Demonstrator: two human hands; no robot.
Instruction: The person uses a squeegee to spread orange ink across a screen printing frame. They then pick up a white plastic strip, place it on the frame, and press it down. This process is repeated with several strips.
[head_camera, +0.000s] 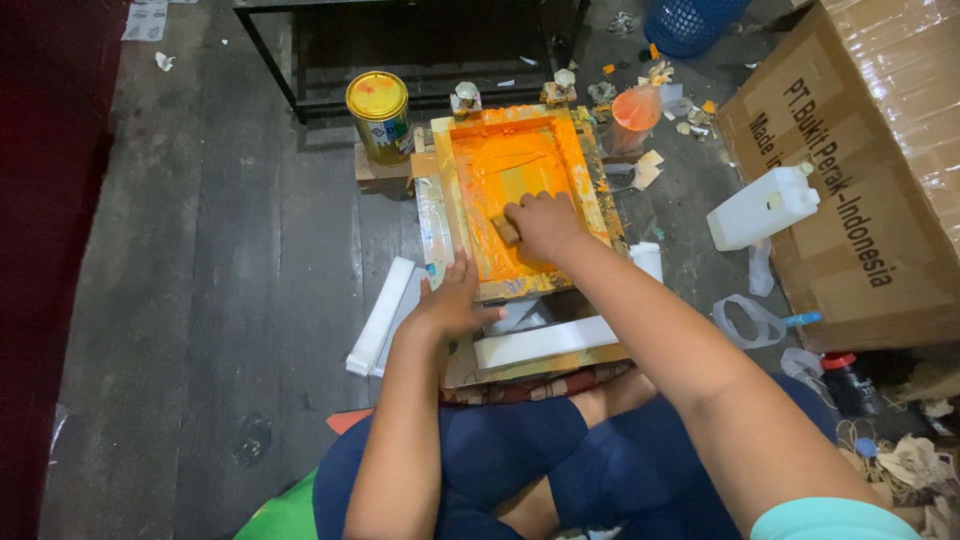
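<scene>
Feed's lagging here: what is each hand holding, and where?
Right hand grips the wooden squeegee by its top; left hand presses the screen frame at its near-left corner.

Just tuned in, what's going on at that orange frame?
A person sits on the floor at a wooden screen frame flooded with orange ink. The right hand grips a squeegee on the mesh, near the frame's lower half. The left hand presses the frame's near left corner. A yellow can stands beyond it.

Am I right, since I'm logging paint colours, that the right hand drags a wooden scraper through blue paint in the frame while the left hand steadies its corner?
Not quite: the paint is orange, not blue, as the head view shows. The right hand does drag the wooden scraper in the frame; the left hand steadies its corner.
</scene>
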